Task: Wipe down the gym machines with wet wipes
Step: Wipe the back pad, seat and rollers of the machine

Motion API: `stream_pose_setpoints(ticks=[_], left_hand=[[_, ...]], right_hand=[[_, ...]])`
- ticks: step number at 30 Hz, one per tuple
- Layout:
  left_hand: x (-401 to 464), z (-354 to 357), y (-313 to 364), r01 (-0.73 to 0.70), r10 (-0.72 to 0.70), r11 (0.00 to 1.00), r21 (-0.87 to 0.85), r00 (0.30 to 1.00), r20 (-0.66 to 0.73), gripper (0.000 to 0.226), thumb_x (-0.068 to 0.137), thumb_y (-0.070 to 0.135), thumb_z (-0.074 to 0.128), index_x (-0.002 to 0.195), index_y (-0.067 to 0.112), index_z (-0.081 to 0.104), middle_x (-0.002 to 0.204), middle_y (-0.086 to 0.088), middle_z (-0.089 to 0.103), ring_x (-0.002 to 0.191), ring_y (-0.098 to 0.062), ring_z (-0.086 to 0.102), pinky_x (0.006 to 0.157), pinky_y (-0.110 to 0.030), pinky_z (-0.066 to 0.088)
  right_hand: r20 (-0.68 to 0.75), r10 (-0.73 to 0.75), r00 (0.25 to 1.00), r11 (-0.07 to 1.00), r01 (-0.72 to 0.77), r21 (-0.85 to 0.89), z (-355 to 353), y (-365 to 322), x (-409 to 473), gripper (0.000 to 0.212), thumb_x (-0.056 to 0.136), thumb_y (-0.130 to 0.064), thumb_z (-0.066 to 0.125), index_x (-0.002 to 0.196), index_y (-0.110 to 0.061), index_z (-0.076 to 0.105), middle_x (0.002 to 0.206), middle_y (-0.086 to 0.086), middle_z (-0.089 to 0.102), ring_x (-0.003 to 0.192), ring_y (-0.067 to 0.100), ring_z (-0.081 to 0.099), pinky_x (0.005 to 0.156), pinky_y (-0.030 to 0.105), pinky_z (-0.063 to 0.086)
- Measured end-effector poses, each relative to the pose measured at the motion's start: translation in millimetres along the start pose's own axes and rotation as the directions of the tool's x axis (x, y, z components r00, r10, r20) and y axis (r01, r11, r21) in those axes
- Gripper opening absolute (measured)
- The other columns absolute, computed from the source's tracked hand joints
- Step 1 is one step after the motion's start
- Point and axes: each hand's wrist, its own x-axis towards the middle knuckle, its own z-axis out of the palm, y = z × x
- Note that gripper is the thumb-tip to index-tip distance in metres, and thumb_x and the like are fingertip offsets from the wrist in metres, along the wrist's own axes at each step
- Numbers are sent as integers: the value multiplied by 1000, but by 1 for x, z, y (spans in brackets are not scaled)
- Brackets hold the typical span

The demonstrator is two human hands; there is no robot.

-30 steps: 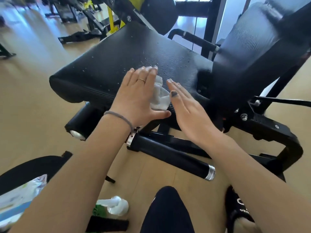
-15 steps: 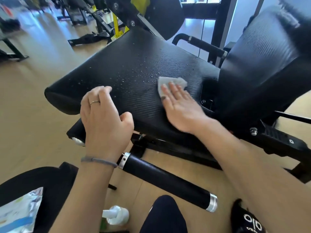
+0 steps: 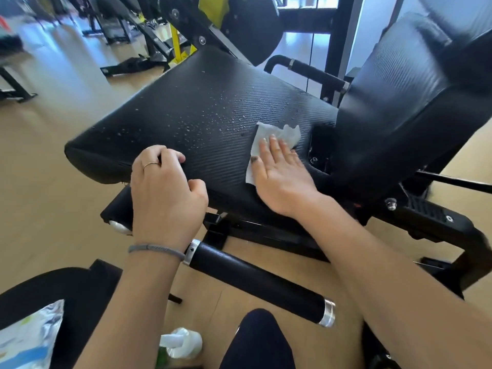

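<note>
While the right hand (image 3: 279,177) lay flat with its fingers straight and close together, it pressed a white wet wipe (image 3: 269,145) onto the black seat pad (image 3: 202,121) of the gym machine. That wipe was crumpled and partly unfolded, its far edge ragged, and it sat on the right part of the pad, just beside the gap where the seat met the backrest (image 3: 415,91). Only the fingertips and palm covered its near half; the rest showed beyond the fingers. The left hand (image 3: 165,193) rested on the near edge of the same pad, well to the left of the wipe, its fingers loosely curled with the tips touching the textured surface and holding nothing. A thin ring sat on one finger, and a grey band (image 3: 155,249) circled the wrist. Small droplets speckled the pad's ribbed cover, mostly left of and beyond the wipe. One wipe was in view, and two hands. Below the pad, one black roller bar (image 3: 255,283) with silver end caps ran across the near side. On the wooden floor (image 3: 53,209) near the bottom edge stood one spray bottle (image 3: 181,342), and at the lower left corner lay one silvery wipe packet (image 3: 29,339).
</note>
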Motion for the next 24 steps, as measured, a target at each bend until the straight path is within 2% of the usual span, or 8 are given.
stream_pose_setpoints(ticks=[4,6,8,11,15,17,21,24], left_hand=[[2,0,-2,9,-9,1000,-14,1000,-6,37,88,7,62,125,6,56,142,-13,42,138,-29,31,116,-44,31],[3,0,-5,17,-18,998,-55,1000,-17,35,90,2,58,124,7,58,143,-12,42,139,-27,31,116,-42,31],[3,-1,-7,19,-22,995,-100,999,-32,34,90,-3,54,122,8,60,144,-10,43,139,-25,31,115,-39,32],[2,-2,-9,29,-36,990,-136,998,-48,32,90,-3,54,119,8,61,143,-8,44,137,-24,33,111,-36,34],[3,-1,-9,27,-34,990,-139,998,-49,30,90,-1,57,118,8,61,142,-9,45,137,-26,35,113,-39,34],[3,-1,-9,20,-26,991,-133,999,-44,30,90,0,57,119,8,61,142,-9,45,137,-26,34,114,-41,35],[3,-1,-11,16,-25,989,-146,998,-62,30,91,1,56,119,9,62,142,-7,45,138,-24,33,112,-37,34],[4,0,-13,8,-20,987,-158,997,-78,29,90,0,56,117,10,63,141,-7,46,137,-24,34,113,-41,36]], right_hand=[[42,-364,931,929,366,-56,12,-44,-22,56,108,-44,6,160,-29,-8,167,-10,-18,151,9,-22,124,32,-12],[30,-425,905,902,426,-71,14,-48,-22,55,108,-44,6,160,-33,-6,167,-13,-15,151,6,-22,124,30,-13],[16,-361,932,930,362,-59,10,-33,-22,53,108,-44,5,160,-37,-5,167,-13,-15,151,6,-21,124,30,-12],[-37,-102,994,995,103,15,8,11,-44,54,106,-45,3,159,-41,-4,167,-13,-15,151,4,-19,125,31,-8],[-79,246,966,965,-236,117,8,44,-79,55,107,-44,10,161,-35,4,169,-7,-9,156,16,0,123,38,9],[-65,199,978,978,-193,78,9,32,-66,57,107,-44,7,162,-28,0,169,-1,-12,156,20,-6,124,40,4],[-6,-198,980,980,198,15,12,-5,-41,52,108,-41,3,159,-40,-5,166,-15,-18,151,8,-24,125,35,-12],[-56,-148,987,989,148,-8,13,14,-53,52,108,-42,5,159,-42,-4,167,-14,-11,153,8,-17,125,32,-6]])
